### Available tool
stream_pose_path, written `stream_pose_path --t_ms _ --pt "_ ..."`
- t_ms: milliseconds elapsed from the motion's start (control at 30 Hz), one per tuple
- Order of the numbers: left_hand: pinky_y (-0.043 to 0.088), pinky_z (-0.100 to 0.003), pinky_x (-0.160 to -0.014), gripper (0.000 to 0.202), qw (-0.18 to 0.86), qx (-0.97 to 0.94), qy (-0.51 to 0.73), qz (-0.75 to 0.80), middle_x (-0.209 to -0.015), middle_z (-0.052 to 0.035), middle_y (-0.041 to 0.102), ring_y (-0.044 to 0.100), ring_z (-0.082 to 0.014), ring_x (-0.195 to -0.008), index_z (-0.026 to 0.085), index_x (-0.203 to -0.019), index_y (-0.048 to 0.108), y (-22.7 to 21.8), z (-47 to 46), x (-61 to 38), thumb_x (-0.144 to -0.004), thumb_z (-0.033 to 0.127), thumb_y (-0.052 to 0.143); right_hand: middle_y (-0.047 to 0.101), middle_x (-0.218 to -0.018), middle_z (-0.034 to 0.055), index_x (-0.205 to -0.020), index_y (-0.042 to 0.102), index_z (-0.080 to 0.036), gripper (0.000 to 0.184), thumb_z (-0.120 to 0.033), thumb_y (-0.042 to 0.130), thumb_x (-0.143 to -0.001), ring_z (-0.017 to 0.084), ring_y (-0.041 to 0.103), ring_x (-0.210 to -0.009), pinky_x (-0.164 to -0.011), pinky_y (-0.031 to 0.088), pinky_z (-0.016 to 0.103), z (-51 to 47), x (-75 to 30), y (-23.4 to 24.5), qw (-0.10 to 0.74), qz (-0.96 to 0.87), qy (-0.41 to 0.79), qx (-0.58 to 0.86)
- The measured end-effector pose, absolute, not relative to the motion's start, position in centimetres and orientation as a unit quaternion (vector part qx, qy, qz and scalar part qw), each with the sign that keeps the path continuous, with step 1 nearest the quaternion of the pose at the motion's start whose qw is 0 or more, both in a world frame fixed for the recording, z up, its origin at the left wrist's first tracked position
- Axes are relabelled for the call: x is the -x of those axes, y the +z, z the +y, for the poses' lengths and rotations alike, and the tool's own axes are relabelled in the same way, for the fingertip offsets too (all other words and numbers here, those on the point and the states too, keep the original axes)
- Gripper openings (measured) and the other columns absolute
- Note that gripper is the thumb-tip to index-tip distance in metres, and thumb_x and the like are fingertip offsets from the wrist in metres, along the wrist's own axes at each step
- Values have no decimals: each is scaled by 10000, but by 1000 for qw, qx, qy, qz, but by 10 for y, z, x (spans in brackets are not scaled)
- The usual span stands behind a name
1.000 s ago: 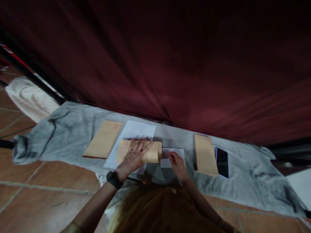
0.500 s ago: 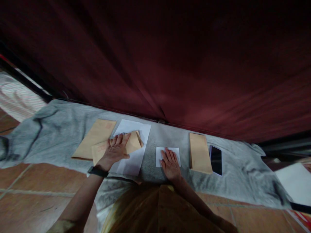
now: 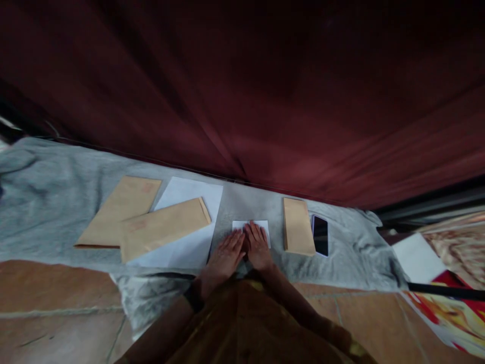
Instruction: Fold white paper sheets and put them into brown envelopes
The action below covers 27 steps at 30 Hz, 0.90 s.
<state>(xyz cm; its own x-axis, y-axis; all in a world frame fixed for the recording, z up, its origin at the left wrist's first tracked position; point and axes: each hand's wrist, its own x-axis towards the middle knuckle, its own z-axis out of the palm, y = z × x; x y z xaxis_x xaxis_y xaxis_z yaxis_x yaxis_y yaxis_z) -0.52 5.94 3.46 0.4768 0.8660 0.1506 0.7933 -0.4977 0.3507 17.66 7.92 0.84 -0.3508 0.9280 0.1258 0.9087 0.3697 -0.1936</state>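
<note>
Head view, nearest first: the tiled floor (image 3: 56, 298) runs along the bottom of the frame, and a grey cloth (image 3: 49, 182) is spread over it; both hands lie on the cloth close together, palms down and fingers stretched out flat, gripping nothing; the right hand (image 3: 259, 248) presses on the near part of a small folded white paper (image 3: 250, 225), while the left hand (image 3: 225, 255) rests just beside it with its fingertips at the paper's near left corner; the far edge of the paper shows beyond the fingers; to the right of it lies a brown envelope (image 3: 298, 231), and just beside that a dark phone (image 3: 320, 235), screen up; to the left a large white sheet (image 3: 193, 197) carries a second brown envelope (image 3: 164, 233) laid slantwise, overlapping a third brown envelope (image 3: 121, 207) further left; well off to the right a loose white sheet (image 3: 417, 258) lies at the cloth's edge; behind everything hangs a dark red curtain (image 3: 242, 91)
</note>
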Motion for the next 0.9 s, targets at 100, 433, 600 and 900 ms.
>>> stream_pose_path --t_ms 100,433,600,900 --pt "402 -438 -1191 528 93 -856 149 486 -1536 -171 519 468 -272 -1445 118 -1482 487 11 45 -11 -996 322 456 364 -1641 103 -1568 395 -159 509 -271 332 -1076 225 298 -1529 -1239 289 462 81 -183 10 100 -828 50 549" --pt "349 -459 -1223 719 14 -865 167 472 -1590 -199 428 368 -299 -1504 68 -1549 375 -9 32 6 -998 523 464 367 -1630 167 -1572 370 -111 557 -374 373 -1080 277 327 -1514 -1208 318 473 70 -199 3 119 -793 -29 597" --pt "331 -458 -1232 781 11 -858 177 483 -1596 -210 413 350 -299 -1513 59 -1566 332 -1 25 9 -992 575 452 379 -1616 197 -1586 324 -77 584 -382 348 -1088 286 336 -1509 -1196 327 477 63 -210 2 138 -791 -44 594" --pt "342 -515 -1224 520 48 -839 138 523 -1495 -207 550 460 -304 -1448 77 -1463 505 19 41 -6 -1022 331 397 333 -1650 132 -1592 338 -148 530 -307 309 -1088 254 235 -1552 -1231 251 521 80 -193 14 127 -820 -13 559"
